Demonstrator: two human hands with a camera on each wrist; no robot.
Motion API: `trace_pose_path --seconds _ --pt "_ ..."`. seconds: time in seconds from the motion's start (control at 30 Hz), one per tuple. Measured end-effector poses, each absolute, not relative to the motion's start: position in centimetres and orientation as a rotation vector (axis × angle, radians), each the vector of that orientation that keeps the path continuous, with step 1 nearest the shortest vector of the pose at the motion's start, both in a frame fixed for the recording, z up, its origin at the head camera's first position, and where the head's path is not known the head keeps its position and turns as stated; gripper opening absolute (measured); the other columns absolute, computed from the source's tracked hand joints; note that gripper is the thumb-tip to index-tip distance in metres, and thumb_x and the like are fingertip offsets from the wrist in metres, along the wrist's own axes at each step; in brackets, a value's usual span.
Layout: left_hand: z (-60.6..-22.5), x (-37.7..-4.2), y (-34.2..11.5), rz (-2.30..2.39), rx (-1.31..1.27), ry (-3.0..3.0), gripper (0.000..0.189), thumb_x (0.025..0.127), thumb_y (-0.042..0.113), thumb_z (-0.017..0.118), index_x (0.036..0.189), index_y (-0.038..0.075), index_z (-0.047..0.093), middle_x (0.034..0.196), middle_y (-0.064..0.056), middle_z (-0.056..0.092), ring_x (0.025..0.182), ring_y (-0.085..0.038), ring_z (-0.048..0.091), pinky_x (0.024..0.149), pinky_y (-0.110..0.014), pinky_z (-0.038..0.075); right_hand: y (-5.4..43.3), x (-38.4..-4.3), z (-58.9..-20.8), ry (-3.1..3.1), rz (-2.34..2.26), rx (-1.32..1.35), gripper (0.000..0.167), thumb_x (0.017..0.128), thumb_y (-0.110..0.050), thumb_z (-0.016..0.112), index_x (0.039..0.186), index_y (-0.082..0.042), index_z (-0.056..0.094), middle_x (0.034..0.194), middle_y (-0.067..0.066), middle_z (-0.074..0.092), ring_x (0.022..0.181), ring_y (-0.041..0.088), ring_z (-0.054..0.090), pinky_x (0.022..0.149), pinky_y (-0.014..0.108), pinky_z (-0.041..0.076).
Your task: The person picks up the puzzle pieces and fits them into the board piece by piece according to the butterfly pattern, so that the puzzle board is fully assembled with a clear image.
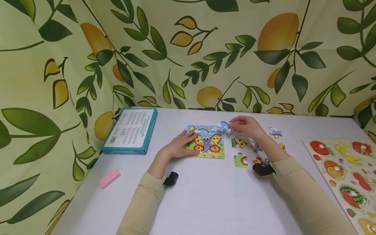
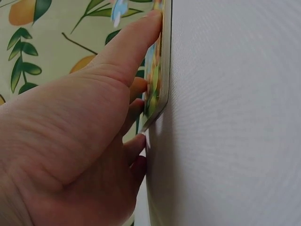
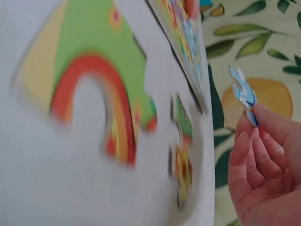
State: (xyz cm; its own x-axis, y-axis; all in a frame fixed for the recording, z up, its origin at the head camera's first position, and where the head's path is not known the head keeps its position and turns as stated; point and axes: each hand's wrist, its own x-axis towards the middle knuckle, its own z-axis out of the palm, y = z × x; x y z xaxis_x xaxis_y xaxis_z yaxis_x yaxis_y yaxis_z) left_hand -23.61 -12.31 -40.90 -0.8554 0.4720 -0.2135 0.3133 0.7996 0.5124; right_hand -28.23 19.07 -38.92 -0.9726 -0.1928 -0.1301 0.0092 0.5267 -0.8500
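A butterfly puzzle board [image 1: 206,142] lies on the white table. My left hand [image 1: 180,144] rests at its left side, thumb and fingers spread; in the left wrist view the thumb [image 2: 127,47] touches the board's edge. My right hand [image 1: 246,126] pinches a blue jigsaw piece [image 1: 225,126] with a rainbow arc, over the board's upper right corner. The right wrist view shows that jigsaw piece [image 3: 244,92] between thumb and fingertips, raised above the table. Near my right forearm lie loose pieces, among them a green one with a red arc [image 1: 241,160] and a red-and-green one [image 1: 239,143].
A teal-edged box [image 1: 129,130] lies at the back left, with a pink block [image 1: 109,178] in front of it. On the right is a fruit puzzle board [image 1: 340,173]. Another sky-blue piece [image 1: 275,132] lies beyond my right wrist. A leaf-patterned cloth [image 1: 188,65] hangs behind the table.
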Motion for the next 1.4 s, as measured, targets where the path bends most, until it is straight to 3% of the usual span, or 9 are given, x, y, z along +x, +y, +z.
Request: trace_pose_path --seconds 0.27,0.63,0.93,1.23,1.4 --pt "-40.7 -23.6 -12.1 0.651 0.596 2.656 0.082 0.087 0.052 0.068 0.155 0.024 0.030 0.162 0.005 0.014 0.149 -0.023 -0.001 0.117 -0.052 0.011 15.2 -28.4 -39.7 2.457 -1.460 -0.097 0.039 0.094 -0.028 0.067 0.123 -0.002 0.060 0.105 0.012 0.068 0.091 0.022 0.063 0.082 0.027 0.053" --pt "-40.6 -23.5 -12.3 0.660 0.574 2.666 0.081 0.087 0.050 0.069 0.154 0.024 0.033 0.163 0.001 0.012 0.149 -0.024 0.000 0.117 -0.052 0.012 12.4 -28.7 -40.6 2.463 -1.449 -0.113 0.034 0.094 -0.025 0.068 0.117 0.000 0.064 0.095 0.008 0.071 0.075 0.012 0.062 0.072 0.022 0.051" --pt "-40.8 -23.5 -12.2 0.693 0.584 2.670 0.080 0.086 0.050 0.070 0.153 0.024 0.035 0.163 0.000 0.013 0.149 -0.024 0.002 0.117 -0.052 0.012 11.0 -28.9 -40.6 2.566 -1.374 -0.166 0.028 0.093 -0.023 0.069 0.110 -0.002 0.067 0.088 0.007 0.069 0.067 0.012 0.061 0.064 0.021 0.049" --pt "-40.8 -23.4 -12.2 0.685 0.591 2.667 0.082 0.086 0.050 0.070 0.154 0.022 0.033 0.163 -0.002 0.013 0.149 -0.024 0.002 0.117 -0.051 0.011 10.3 -29.0 -40.6 2.676 -1.321 -0.202 0.023 0.092 -0.021 0.070 0.106 -0.002 0.070 0.086 0.008 0.067 0.066 0.013 0.060 0.062 0.021 0.051" --pt "-40.6 -23.4 -12.2 0.699 0.564 2.657 0.086 0.085 0.050 0.071 0.155 0.020 0.030 0.163 -0.001 0.013 0.149 -0.023 0.001 0.117 -0.051 0.011 9.8 -29.1 -40.4 2.734 -1.254 -0.224 0.021 0.092 -0.020 0.069 0.104 -0.003 0.072 0.088 0.009 0.069 0.075 0.017 0.060 0.065 0.023 0.051"
